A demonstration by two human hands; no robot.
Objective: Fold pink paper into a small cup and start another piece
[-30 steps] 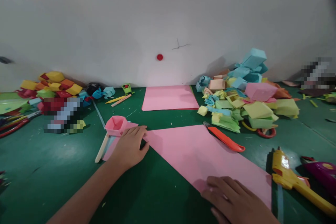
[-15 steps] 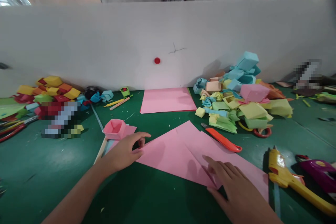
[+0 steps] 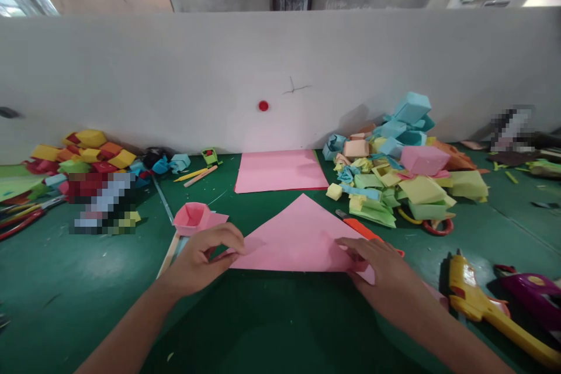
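Note:
A sheet of pink paper [image 3: 298, 239], folded to a triangle, points away from me with its long edge nearly level in front of me. My left hand [image 3: 205, 260] pinches its left corner between thumb and fingers. At the right corner, my right hand [image 3: 379, 272] is closed on the paper, thumb below and fingers above; a small flap shows there. Past the right hand lies an orange utility knife [image 3: 362, 228], partly covered by paper and hand. Beyond my left hand sits an open pink paper box [image 3: 191, 218].
A stack of pink sheets [image 3: 280, 170] lies against the white partition [image 3: 197, 82]. Folded paper pieces [image 3: 385, 169] are heaped at right, more paper boxes [image 3: 87, 149] at left. A yellow glue gun [image 3: 467, 286] lies right, beside a purple tool [image 3: 532, 292]. Scissors [image 3: 33, 213] lie far left.
The folded paper has turned so its near edge is level. My right hand has moved up a little and closed on the right corner; another pink piece beneath is now mostly hidden.

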